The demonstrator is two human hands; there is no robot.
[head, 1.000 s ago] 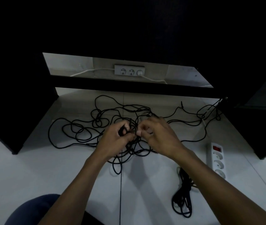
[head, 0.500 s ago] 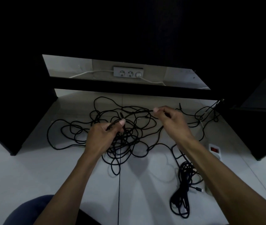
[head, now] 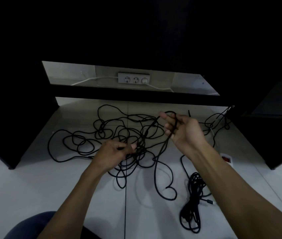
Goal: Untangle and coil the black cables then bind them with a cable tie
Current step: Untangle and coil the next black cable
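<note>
The right hand (head: 185, 130) grasps a raised loop of black cable (head: 169, 125); the left hand (head: 114, 152) pinches strands at the tangle (head: 119, 135) on the floor tiles (head: 33, 187), centre-left. Pulling harder risks cinching the knots — the loops cross densely beside the left hand.

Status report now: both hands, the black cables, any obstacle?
Left hand pinches a strand at the tangle. Right hand holds a raised loop. Black cables mostly tangled on floor; second bundle lies at right. No cable tie seen.
</note>
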